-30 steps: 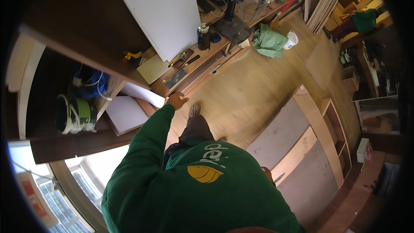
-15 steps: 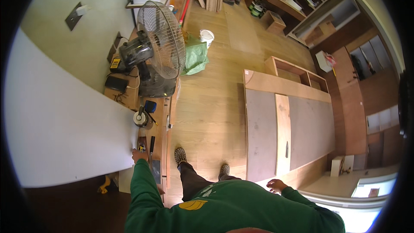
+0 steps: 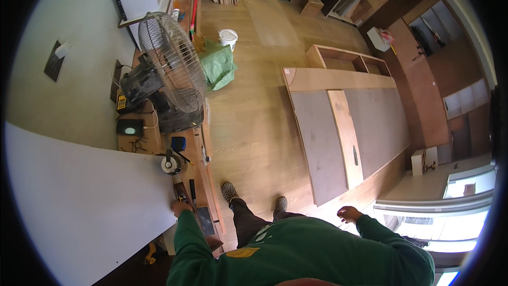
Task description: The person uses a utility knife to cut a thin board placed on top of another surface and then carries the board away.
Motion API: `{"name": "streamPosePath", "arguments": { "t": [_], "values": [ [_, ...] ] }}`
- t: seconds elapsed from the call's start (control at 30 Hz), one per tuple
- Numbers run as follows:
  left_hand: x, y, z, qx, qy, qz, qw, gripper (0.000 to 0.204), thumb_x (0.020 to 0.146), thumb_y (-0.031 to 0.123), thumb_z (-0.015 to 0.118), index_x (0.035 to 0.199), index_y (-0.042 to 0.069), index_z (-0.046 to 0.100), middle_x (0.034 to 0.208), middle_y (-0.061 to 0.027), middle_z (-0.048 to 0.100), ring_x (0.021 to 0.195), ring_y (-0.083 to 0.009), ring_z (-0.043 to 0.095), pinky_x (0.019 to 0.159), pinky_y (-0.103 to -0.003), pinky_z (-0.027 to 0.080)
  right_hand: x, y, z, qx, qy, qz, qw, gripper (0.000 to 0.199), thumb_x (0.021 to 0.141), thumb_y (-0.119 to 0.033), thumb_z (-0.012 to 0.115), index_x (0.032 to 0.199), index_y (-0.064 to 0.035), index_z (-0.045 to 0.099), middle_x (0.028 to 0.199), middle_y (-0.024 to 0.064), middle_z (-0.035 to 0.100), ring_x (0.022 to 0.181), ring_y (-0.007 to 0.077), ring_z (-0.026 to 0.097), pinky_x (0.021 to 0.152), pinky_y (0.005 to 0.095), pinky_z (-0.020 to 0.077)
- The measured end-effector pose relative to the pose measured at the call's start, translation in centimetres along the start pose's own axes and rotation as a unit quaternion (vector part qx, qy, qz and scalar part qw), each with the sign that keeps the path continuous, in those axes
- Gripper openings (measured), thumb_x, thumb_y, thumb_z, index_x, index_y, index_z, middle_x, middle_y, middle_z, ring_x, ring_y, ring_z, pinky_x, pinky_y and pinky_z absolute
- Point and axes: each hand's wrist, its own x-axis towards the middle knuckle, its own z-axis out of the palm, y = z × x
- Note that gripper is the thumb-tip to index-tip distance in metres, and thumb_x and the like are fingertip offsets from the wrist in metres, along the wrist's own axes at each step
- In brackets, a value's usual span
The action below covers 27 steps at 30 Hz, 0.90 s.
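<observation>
My left hand (image 3: 181, 207) reaches to the narrow wooden worktop, beside the edge of a large white panel (image 3: 90, 201). Its fingers look curled in, right by a dark brown wooden tool (image 3: 181, 191); what they grip, if anything, is too small to make out. Close by lies a tool with a black handle (image 3: 192, 190). Beyond it stand a round black-and-cream container (image 3: 170, 165) and a blue case (image 3: 178, 143). My right hand (image 3: 349, 214) hangs out to my right, nothing visible in it, its fingers loosely bent and apart.
A black pedestal fan (image 3: 169, 69) stands on the worktop beyond a dark box (image 3: 130, 127) and loose screws. Green sacking (image 3: 217, 66) and a white bucket (image 3: 228, 38) are on the floor. A large grey board assembly (image 3: 317, 137) lies to the right. Someone's legs show at the far end.
My view has turned and shifted, so the fan and boards sit differently in it. My left hand stays beside the brown tool; my right hand remains held out to the side.
</observation>
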Motion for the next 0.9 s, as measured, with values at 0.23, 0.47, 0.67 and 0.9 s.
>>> {"name": "streamPosePath", "arguments": {
  "t": [0.23, 0.47, 0.67, 0.9],
  "values": [
    [-2.6, -1.4, -2.0, -0.062, 0.035, 0.086, 0.994, 0.031, 0.093, 0.021, 0.065, 0.11, -0.003, 0.055, 0.108, -0.0243, 0.065, 0.102, -0.043, 0.064, 0.089, -0.051, 0.051, 2.1, 4.4, 2.1, 0.038, -0.007, -0.029, 0.999, 0.043, 0.094, -0.033, 0.065, 0.124, -0.0036, 0.062, 0.104, 0.0161, 0.07, 0.088, 0.0258, 0.071, 0.077, 0.0392, 0.0587],
    [-12.9, 2.1, -5.9, -0.091, 0.063, 0.289, 0.951, 0.041, 0.092, 0.021, 0.066, 0.122, -0.004, 0.055, 0.119, -0.0245, 0.061, 0.107, -0.044, 0.061, 0.093, -0.05, 0.049, 7.4, 6.9, 1.2, -0.188, 0.041, -0.155, 0.969, 0.035, 0.095, -0.036, 0.058, 0.116, -0.0085, 0.063, 0.081, 0.0141, 0.071, 0.076, 0.0352, 0.069, 0.065, 0.0461, 0.0548],
    [-28.8, 21.2, -10.4, -0.087, -0.005, 0.619, 0.78, 0.041, 0.091, 0.021, 0.065, 0.127, 0.003, 0.056, 0.115, -0.023, 0.058, 0.107, -0.0441, 0.058, 0.089, -0.048, 0.05, 2.6, 0.7, -7.1, 0.156, -0.085, -0.291, 0.94, 0.051, 0.095, -0.029, 0.065, 0.139, -0.0074, 0.052, 0.107, 0.0186, 0.068, 0.086, 0.027, 0.071, 0.069, 0.0379, 0.0598],
    [-54.4, 41.8, -9.7, -0.008, -0.097, 0.816, 0.569, 0.051, 0.086, 0.021, 0.071, 0.129, -0.003, 0.055, 0.104, -0.0184, 0.064, 0.091, -0.0398, 0.063, 0.08, -0.046, 0.05, 0.0, -0.8, -15.1, 0.408, -0.282, -0.373, 0.784, 0.049, 0.102, -0.043, 0.051, 0.131, -0.0038, 0.053, 0.112, 0.0178, 0.065, 0.087, 0.027, 0.07, 0.075, 0.0389, 0.0592]
  ]
}}
